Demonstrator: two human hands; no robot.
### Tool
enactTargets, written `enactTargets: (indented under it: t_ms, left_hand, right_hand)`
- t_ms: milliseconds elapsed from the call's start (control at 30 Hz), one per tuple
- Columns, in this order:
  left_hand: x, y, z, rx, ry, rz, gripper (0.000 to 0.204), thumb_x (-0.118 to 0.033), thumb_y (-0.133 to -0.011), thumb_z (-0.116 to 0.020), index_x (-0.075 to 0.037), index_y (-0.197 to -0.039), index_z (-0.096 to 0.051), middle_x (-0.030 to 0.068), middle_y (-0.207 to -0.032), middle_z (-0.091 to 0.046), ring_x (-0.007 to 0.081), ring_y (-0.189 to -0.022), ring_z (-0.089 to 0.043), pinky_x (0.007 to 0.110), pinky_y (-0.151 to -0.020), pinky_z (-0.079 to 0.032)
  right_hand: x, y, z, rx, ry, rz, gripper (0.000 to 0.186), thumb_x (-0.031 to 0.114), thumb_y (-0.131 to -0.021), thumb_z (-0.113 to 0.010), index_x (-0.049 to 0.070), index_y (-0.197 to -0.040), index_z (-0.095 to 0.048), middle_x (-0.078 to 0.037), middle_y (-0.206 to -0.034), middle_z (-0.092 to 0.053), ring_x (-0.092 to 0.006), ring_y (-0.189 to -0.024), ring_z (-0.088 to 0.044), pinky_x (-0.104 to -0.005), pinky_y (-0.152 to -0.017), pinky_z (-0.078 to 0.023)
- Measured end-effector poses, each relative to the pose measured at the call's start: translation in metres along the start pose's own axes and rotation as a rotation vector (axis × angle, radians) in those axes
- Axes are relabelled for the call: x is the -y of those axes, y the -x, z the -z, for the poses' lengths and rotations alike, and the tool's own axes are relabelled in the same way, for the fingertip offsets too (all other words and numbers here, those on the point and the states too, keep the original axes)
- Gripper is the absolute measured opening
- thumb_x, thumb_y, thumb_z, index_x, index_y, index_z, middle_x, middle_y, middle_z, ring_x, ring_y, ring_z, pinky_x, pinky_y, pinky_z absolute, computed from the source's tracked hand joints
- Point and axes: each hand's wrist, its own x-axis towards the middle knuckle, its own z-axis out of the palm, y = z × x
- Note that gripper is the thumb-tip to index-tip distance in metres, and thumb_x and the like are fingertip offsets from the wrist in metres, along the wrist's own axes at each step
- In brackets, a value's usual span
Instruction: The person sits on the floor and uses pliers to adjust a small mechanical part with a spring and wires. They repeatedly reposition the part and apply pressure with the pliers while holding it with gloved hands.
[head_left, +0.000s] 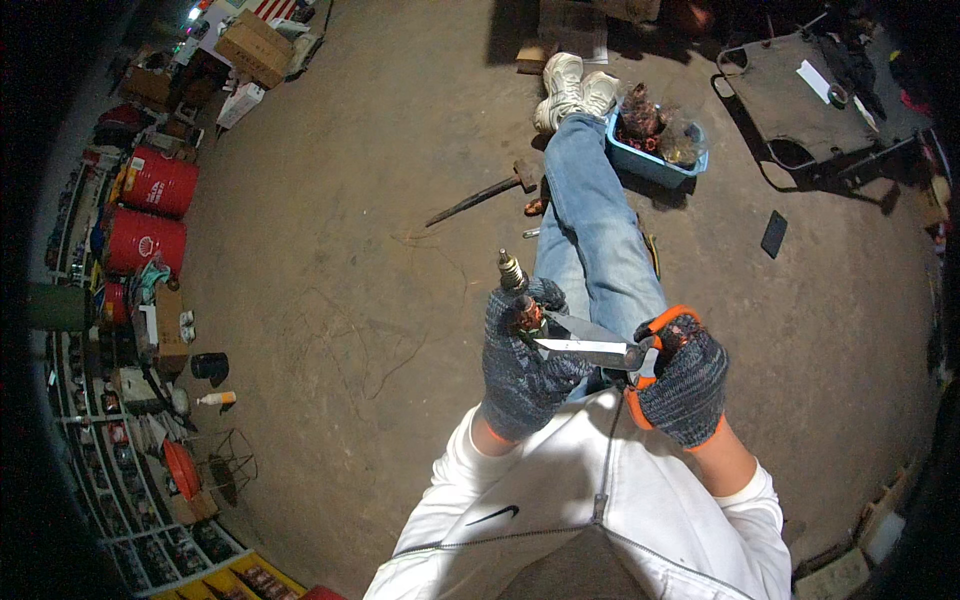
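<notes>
In my gloved left hand (522,365) is a small motor armature (512,272), held upright with its metal shaft end sticking up. Reddish copper windings show just above the fingers; the lower part is hidden in the palm. My right hand (692,385), also in a dark grey knit glove with an orange cuff, is closed round the orange handles of a pair of shears (597,350). The shears' blades are spread and point left, their tips close beside the armature's windings. Whether the blades touch the windings I cannot tell.
My outstretched legs (595,230) lie on the concrete floor. Beside my feet sits a blue bin (655,172) of copper scrap. A sledgehammer (485,198) lies left of my shins, a phone (773,234) to the right. Red drums (150,240) line the left; a folding chair (800,95) stands far right.
</notes>
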Motion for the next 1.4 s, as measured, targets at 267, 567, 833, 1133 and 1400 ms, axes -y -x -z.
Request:
enactTargets:
  t_ms: [267,567,833,1133,1400]
  left_hand:
    - [-0.001,0.0,0.001,-0.016,-0.082,-0.056,0.062,-0.031,-0.077,-0.068,-0.005,-0.123,-0.035,0.0102,-0.108,-0.047,0.0155,-0.092,-0.047,0.027,-0.078,-0.042]
    - [-0.006,-0.005,0.001,-0.007,-0.204,-0.12,0.06,-0.033,-0.077,-0.067,-0.004,-0.12,-0.037,0.0102,-0.107,-0.047,0.0155,-0.091,-0.049,0.027,-0.076,-0.043]
    - [-0.015,-0.004,0.001,-0.053,-0.149,0.052,0.054,-0.04,-0.073,-0.07,-0.003,-0.104,-0.046,0.0067,-0.094,-0.051,0.0132,-0.082,-0.051,0.026,-0.072,-0.043]
    - [-0.008,-0.004,0.0,-0.023,-0.227,-0.117,0.053,-0.035,-0.078,-0.066,-0.002,-0.113,-0.043,0.01,-0.1,-0.047,0.0161,-0.083,-0.05,0.027,-0.072,-0.043]
    - [-0.008,-0.003,0.007,0.074,-0.217,0.011,0.051,-0.032,-0.079,-0.065,-0.001,-0.113,-0.043,0.0107,-0.1,-0.049,0.0161,-0.082,-0.051,0.028,-0.071,-0.044]
  right_hand:
    - [0.001,0.001,0.001,0.029,0.063,-0.007,0.019,0.008,-0.059,-0.063,0.006,-0.077,-0.056,-0.007,-0.059,-0.05,-0.0232,-0.049,-0.05,-0.0318,-0.046,-0.04]
    - [0.001,-0.001,0.0,-0.032,0.037,0.028,0.022,0.009,-0.058,-0.064,0.005,-0.079,-0.057,-0.007,-0.06,-0.051,-0.023,-0.048,-0.05,-0.0319,-0.047,-0.039]
    - [-0.006,-0.002,0.003,-0.141,0.133,0.239,0.041,0.012,-0.054,-0.067,0.005,-0.093,-0.054,-0.006,-0.062,-0.052,-0.0237,-0.048,-0.047,-0.0343,-0.045,-0.035]
    - [-0.002,0.0,0.002,-0.094,0.1,0.112,0.03,0.011,-0.051,-0.068,0.006,-0.078,-0.056,-0.006,-0.06,-0.051,-0.0225,-0.048,-0.05,-0.0326,-0.045,-0.038]
    - [0.0,-0.008,0.008,-0.003,0.058,0.135,0.023,0.007,-0.052,-0.065,0.005,-0.074,-0.056,-0.008,-0.059,-0.051,-0.0245,-0.048,-0.053,-0.0316,-0.046,-0.043]
